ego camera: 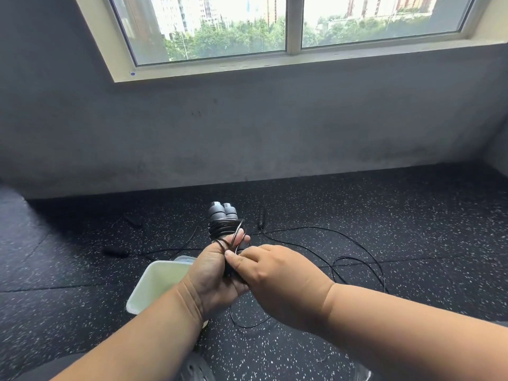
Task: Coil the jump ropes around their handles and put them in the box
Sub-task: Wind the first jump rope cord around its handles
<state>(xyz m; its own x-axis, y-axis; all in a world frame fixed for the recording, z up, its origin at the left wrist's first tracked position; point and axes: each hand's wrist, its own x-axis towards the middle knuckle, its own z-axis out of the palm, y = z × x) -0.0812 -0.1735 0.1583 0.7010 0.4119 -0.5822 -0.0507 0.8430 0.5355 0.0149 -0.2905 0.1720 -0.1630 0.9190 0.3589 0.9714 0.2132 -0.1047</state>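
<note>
My left hand (217, 273) grips two grey jump rope handles (222, 211) held together upright, with thin black cord (224, 226) coiled around them just above my fingers. My right hand (270, 273) pinches the cord beside my left thumb. A loose length of the same cord (242, 324) hangs below my hands and loops over the floor. The pale plastic box (154, 287) sits open on the floor under my left wrist. More jump ropes lie beyond: black handles (115, 251) at left, another handle (261, 217) at right, and a long looping cord (357, 259).
The floor is black speckled rubber matting (384, 215). A grey wall (247, 133) runs across a short way ahead, with a window (288, 26) above. A third dark handle (132, 220) lies near the wall at left.
</note>
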